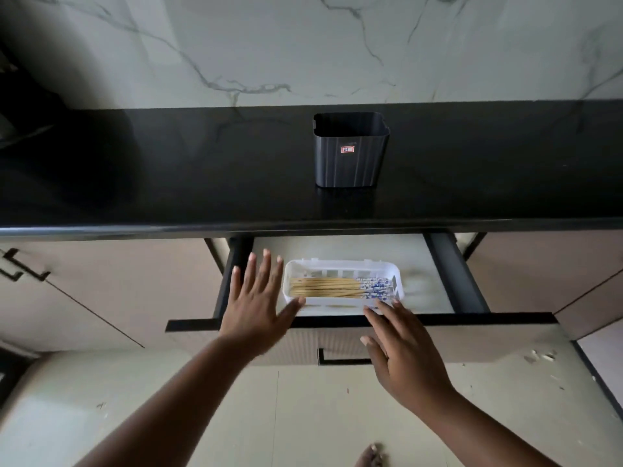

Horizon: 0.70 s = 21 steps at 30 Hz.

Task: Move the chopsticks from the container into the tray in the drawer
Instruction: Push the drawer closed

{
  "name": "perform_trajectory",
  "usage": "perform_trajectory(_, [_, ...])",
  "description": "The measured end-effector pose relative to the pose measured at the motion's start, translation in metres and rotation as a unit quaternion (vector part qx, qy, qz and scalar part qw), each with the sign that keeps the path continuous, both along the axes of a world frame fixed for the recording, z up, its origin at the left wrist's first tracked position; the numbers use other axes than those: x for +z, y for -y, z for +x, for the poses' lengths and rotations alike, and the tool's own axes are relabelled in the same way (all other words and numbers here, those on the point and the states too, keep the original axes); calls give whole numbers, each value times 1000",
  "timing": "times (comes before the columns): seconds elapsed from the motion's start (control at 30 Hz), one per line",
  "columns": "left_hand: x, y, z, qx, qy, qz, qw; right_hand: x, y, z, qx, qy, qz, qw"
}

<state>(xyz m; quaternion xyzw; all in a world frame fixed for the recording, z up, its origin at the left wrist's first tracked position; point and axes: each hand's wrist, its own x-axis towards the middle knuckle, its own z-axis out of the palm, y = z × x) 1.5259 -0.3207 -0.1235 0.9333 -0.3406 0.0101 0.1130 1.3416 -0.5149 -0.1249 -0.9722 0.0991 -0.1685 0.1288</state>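
Observation:
Several wooden chopsticks [337,287] with blue-and-white patterned ends lie flat in a white plastic tray [342,264] inside the open drawer [340,246]. A dark ribbed container [350,163] with a small red label stands upright on the black countertop above; no chopsticks show above its rim. My left hand [258,299] hovers open, fingers spread, at the tray's left end, thumb near its front corner. My right hand [403,352] is open over the drawer's front edge, fingertips near the tray's right front corner. Neither hand holds anything.
The black countertop [168,170] overhangs the drawer, with a marble wall behind. The drawer front carries a black handle [340,360]. Closed beige cabinet doors flank both sides. The pale floor [303,416] lies below, and a foot [371,456] shows at the bottom edge.

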Motion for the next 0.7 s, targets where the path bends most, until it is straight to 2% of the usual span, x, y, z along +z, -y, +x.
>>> perform_trajectory(0.1, [-12, -36, -40, -19, 31, 37, 999, -10, -5, -11, -24, -49, -53, 997])
perform_trajectory(0.23, [-25, -70, -56, -25, 39, 86, 995, -17, -3, -16, -29, -97, -107, 989])
perform_trajectory(0.5, [-35, -67, -65, -10, 76, 86, 993, -38, 8, -41, -36, -127, -111, 985])
perform_trajectory(0.7, [-47, -58, -51, 1, 87, 97, 991, -42, 23, -31, -22, -124, -131, 983])
